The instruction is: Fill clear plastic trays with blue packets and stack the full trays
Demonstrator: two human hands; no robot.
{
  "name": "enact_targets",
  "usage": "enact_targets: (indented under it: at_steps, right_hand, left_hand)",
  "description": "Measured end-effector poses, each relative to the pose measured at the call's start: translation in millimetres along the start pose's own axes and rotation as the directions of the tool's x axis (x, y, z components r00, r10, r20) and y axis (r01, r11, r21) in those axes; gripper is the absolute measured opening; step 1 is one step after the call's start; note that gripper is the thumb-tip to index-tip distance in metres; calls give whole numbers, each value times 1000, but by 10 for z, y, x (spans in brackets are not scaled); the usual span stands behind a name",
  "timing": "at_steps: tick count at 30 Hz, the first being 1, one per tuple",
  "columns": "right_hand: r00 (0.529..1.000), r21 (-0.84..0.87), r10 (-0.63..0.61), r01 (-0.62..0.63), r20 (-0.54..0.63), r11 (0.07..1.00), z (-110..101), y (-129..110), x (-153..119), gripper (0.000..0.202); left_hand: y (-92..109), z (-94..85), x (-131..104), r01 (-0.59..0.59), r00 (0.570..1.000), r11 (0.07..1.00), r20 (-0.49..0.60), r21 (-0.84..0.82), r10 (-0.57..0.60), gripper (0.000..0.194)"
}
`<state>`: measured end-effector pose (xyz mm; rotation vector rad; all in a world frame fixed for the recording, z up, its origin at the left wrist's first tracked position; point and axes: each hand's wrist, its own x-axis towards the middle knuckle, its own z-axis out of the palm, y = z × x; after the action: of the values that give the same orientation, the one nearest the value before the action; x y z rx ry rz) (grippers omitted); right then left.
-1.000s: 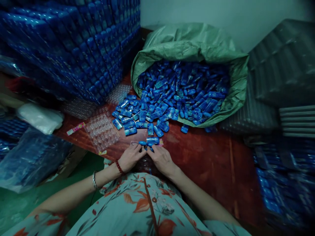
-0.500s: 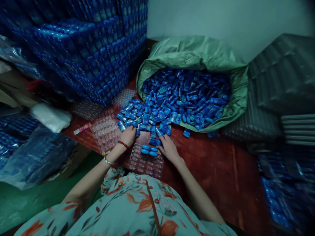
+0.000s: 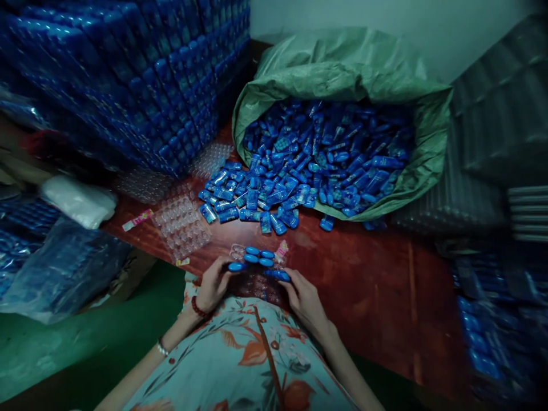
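A clear plastic tray [image 3: 261,287] with rows of moulded pockets lies at the table edge before my body. Several small blue bottles [image 3: 252,258] stand in two short rows in its far part. My left hand [image 3: 213,283] pinches one blue bottle [image 3: 236,266] at the tray's left side. At the right side, my right hand [image 3: 305,294] grips another blue bottle [image 3: 278,275] between thumb and fingers, over the tray. Beyond the tray, a loose pile of the same bottles [image 3: 252,200] spills from the open green sack [image 3: 432,137].
More clear trays [image 3: 182,220] lie to the left, near a pink-and-yellow strip [image 3: 137,220]. Tall stacks of packed blue bottles [image 3: 128,85] rise at the back left. Grey stacked trays [image 3: 496,114] stand at the right on the reddish table [image 3: 363,285].
Both hands have drawn back from the pile toward my body, each now with a blue bottle over the tray. The view has shifted slightly.
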<state>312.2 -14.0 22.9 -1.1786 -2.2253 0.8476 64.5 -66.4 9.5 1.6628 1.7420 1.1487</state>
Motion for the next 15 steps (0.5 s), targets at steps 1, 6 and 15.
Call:
enact_targets:
  at_steps: [1,6,15]
  right_hand:
    - [999,-62,-38,38,-1,997,61,-13,22,26]
    - [974,-368,-223,226,51,902,169,-20,149,29]
    - [932,-342,-359,351,41,872,196,-19,232,26]
  left_hand:
    - [-6,62,-9,-44,998,999,35,-16,45,16]
    - [-189,176,83,-320,933,947,176,10,313,27]
    - [-342,8,142,-531,842,820,245,215,481,33]
